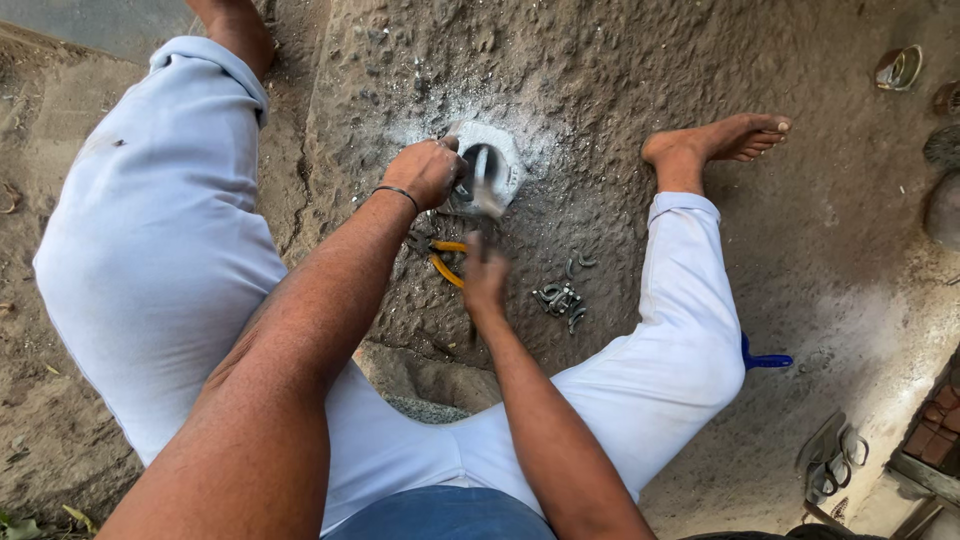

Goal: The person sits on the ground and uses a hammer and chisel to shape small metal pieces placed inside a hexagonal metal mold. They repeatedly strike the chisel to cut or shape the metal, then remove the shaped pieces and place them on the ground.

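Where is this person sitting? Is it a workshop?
Probably an outdoor, ground-level work spot, not an indoor shop. The person sits on bare dirt ground, working at a small metal block set into it, with yellow-handled pliers and a pile of small metal pieces nearby.

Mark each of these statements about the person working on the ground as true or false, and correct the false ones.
1. The left hand rests at the edge of a grey metal block set in the ground. True.
2. The right hand is sharp and still. False: it is blurred, gripping a hammer whose head is over the block.
3. Pliers with yellow handles lie between the two hands. True.
4. The small metal pieces lie in a tray. False: they sit in a loose pile on the bare dirt, near the right leg.
5. The person wears shoes. False: the visible foot is bare.
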The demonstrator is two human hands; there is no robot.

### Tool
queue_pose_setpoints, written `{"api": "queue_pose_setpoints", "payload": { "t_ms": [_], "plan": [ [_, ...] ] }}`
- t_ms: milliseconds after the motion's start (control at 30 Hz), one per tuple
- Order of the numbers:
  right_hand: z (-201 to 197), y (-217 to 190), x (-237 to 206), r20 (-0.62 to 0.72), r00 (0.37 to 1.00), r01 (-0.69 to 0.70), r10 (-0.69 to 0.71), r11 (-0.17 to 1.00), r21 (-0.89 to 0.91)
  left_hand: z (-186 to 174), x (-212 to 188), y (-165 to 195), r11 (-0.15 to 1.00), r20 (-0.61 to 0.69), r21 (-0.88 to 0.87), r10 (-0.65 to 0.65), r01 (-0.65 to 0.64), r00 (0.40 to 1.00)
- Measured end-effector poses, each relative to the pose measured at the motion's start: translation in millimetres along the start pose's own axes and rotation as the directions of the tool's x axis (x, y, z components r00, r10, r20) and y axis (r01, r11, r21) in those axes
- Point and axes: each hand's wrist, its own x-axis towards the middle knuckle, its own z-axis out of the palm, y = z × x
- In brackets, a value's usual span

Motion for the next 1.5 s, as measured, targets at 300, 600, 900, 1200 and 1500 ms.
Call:
{"api": "queue_pose_setpoints", "payload": {
  "t_ms": [300, 600, 900, 1200, 1500],
  "plan": [
    [-13.6, -1.5, 6.8, -0.075, 0.969, 0.245, -0.235, 0.954, 0.176, 2.1, 1.8, -3.6, 0.998, -0.043, -0.068, 0.016, -0.018, 0.999],
    [-0.1, -3.9, 10.9, -0.004, 0.987, -0.16, 0.161, 0.972, -0.173, -6.1, 7.2, -8.0, 0.978, -0.116, -0.208, -0.026, 0.001, 0.993],
    [-12.1, -2.2, 8.2, -0.122, 0.906, 0.419, -0.405, 0.898, 0.133, -5.3, 10.2, -12.3, 0.963, -0.211, -0.266, -0.109, 0.051, 0.971],
    [3.8, 3.3, -4.2, 0.098, 0.992, -0.049, 0.081, 0.955, -0.292, -13.6, 6.3, -4.5, 0.971, -0.164, -0.228, -0.109, 0.069, 0.98],
    [11.7, 16.2, -16.2, 0.447, 0.879, 0.25, 0.167, 0.636, -0.73, -1.3, 2.6, 3.8, 0.991, 0.029, 0.11, 0.068, -0.071, 0.997]
  ]
}}
